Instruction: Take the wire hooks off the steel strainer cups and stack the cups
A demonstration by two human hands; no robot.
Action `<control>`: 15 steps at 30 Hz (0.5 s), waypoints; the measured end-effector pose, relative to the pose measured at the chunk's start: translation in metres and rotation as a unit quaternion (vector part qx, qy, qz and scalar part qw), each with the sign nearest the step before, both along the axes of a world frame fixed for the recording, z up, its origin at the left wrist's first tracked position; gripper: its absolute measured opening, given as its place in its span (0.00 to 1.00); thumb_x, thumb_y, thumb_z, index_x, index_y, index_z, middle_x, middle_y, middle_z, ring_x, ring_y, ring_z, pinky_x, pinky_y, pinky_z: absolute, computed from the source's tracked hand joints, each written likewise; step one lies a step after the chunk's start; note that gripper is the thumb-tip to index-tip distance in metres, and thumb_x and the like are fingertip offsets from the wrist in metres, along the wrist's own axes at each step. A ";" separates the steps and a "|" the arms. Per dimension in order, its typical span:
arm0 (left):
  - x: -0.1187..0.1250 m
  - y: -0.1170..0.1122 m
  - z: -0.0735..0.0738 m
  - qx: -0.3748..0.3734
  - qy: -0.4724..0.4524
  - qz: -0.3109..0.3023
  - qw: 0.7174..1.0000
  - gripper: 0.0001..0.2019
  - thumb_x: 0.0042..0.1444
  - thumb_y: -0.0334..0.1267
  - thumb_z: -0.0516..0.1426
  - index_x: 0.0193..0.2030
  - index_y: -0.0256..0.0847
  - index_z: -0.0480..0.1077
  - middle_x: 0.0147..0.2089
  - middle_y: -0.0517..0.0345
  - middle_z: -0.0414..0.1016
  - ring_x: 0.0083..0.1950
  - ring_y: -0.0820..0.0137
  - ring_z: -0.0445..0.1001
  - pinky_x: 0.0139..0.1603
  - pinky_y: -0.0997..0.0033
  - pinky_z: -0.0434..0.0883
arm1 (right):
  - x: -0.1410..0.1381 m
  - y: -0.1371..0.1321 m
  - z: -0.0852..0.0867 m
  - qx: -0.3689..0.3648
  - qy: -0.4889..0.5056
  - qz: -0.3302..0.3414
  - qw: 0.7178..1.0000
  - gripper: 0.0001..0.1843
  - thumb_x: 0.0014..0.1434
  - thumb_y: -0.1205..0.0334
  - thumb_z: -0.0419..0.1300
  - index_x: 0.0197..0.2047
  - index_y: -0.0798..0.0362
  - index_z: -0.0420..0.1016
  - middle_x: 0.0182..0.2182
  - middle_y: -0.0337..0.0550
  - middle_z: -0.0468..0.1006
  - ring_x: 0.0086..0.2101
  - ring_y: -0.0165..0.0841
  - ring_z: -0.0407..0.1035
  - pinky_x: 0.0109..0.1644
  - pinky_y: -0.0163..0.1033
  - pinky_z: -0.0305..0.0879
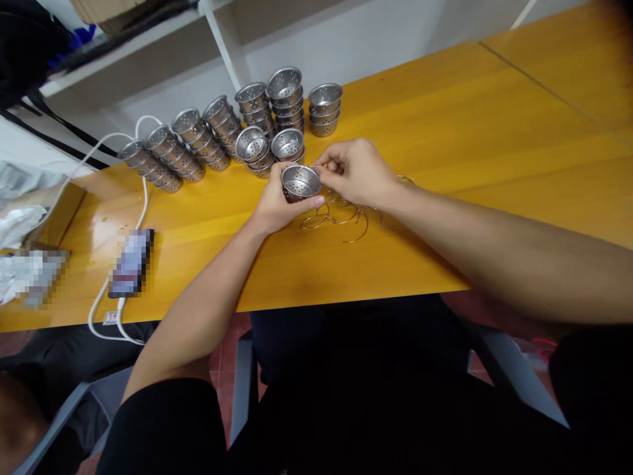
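Observation:
My left hand [273,206] is closed around a small perforated steel cup [300,182], held just above the yellow table [445,165]. My right hand [352,170] pinches at the cup's right rim, fingers pressed together on a thin wire handle that I can barely make out. Under and beside both hands lies a loose pile of bent wire handles [341,216]. Behind the hands stand several stacks of identical steel cups [232,128], some upright, some leaning.
A phone [132,262] lies at the left on a white cable [141,198]. Crumpled plastic bags [17,221] sit at the far left edge. A white shelf frame [222,46] rises behind the table. Another person's knee [20,409] shows at the bottom left.

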State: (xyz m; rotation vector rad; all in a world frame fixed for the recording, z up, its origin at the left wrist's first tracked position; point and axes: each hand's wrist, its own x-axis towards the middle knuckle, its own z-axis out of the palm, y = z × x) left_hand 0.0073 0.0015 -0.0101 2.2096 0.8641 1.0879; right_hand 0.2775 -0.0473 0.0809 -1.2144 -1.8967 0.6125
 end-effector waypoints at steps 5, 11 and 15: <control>0.003 -0.004 0.003 -0.021 -0.014 0.012 1.000 0.55 0.64 0.71 0.85 0.83 0.56 0.62 0.68 0.49 0.82 0.68 0.51 0.90 0.75 0.43 0.88 | -0.001 0.001 -0.002 0.002 0.014 0.011 1.000 0.08 0.75 0.55 0.79 0.43 0.44 0.87 0.32 0.42 0.80 0.34 0.42 0.71 0.43 0.52 0.75; 0.007 -0.011 0.012 -0.043 -0.021 0.024 0.999 0.53 0.62 0.69 0.87 0.81 0.56 0.65 0.67 0.49 0.83 0.68 0.50 0.90 0.73 0.45 0.89 | 0.001 0.005 -0.008 0.004 0.054 0.028 0.998 0.17 0.74 0.42 0.82 0.43 0.42 0.85 0.30 0.43 0.77 0.34 0.45 0.72 0.40 0.54 0.76; 0.010 -0.018 0.021 -0.047 -0.022 0.042 0.998 0.53 0.60 0.68 0.88 0.79 0.53 0.67 0.64 0.50 0.85 0.66 0.52 0.90 0.73 0.46 0.89 | -0.001 0.004 -0.009 0.007 0.052 0.021 0.998 0.18 0.73 0.40 0.80 0.42 0.42 0.84 0.30 0.43 0.79 0.33 0.44 0.71 0.38 0.53 0.75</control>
